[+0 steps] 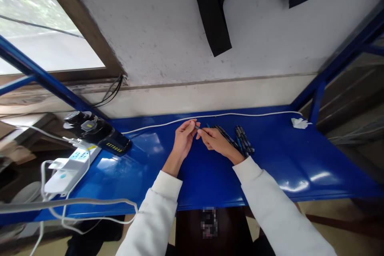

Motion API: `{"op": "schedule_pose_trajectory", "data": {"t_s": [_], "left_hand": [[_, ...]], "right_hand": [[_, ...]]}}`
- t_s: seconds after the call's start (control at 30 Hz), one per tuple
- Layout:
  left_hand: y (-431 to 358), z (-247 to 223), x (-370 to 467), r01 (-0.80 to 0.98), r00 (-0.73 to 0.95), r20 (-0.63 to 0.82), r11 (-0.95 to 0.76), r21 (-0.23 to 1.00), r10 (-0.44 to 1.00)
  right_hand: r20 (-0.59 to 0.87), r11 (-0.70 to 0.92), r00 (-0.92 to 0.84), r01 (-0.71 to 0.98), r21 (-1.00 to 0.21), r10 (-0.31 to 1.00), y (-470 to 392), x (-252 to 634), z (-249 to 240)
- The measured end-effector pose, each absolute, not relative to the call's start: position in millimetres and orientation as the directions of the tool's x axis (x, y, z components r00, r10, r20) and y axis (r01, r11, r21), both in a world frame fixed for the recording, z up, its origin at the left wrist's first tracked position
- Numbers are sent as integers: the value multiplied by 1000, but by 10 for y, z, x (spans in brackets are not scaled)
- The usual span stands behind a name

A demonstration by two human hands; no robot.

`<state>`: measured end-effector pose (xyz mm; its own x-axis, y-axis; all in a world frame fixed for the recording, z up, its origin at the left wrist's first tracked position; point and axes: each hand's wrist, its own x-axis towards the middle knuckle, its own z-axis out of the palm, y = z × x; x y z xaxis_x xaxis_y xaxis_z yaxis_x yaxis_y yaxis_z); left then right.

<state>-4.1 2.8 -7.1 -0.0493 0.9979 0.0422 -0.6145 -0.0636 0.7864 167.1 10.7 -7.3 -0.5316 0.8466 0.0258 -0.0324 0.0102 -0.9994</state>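
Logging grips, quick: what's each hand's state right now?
Left hand: closed, holding a small slim dark-grey piece at the fingertips.
Right hand: closed, holding that same piece.

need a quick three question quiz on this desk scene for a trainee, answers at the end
1. What lies on the blue table beside the right hand?
A) scissors
B) pens
C) a mug
2. True or false: the white power strip is farther left than the left hand.
3. What do both hands hold between their fingertips?

Key:
1. B
2. True
3. A slim dark piece, too small to identify surely
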Motion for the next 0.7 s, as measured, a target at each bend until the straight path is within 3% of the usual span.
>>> {"op": "schedule_pose_trajectory", "data": {"t_s": [0.13, 0.33, 0.57, 0.7], "left_hand": [[33, -70, -39, -618, -96, 16, -72, 783, 995], [-7, 27, -46, -641, -1, 38, -30, 767, 999], [5, -5, -24, -648, -71, 53, -87, 756, 996], [-3, 15, -37, -651, -23, 35, -41, 758, 999]], "right_hand": [[46, 62, -526, 13, -998, 849, 99, 1658, -60], [65, 40, -481, -61, -997, 874, 103, 1665, -28], [56, 45, -487, -35, -998, 872, 94, 1671, -16], [77, 73, -470, -28, -997, 880, 94, 1667, -27]]}}
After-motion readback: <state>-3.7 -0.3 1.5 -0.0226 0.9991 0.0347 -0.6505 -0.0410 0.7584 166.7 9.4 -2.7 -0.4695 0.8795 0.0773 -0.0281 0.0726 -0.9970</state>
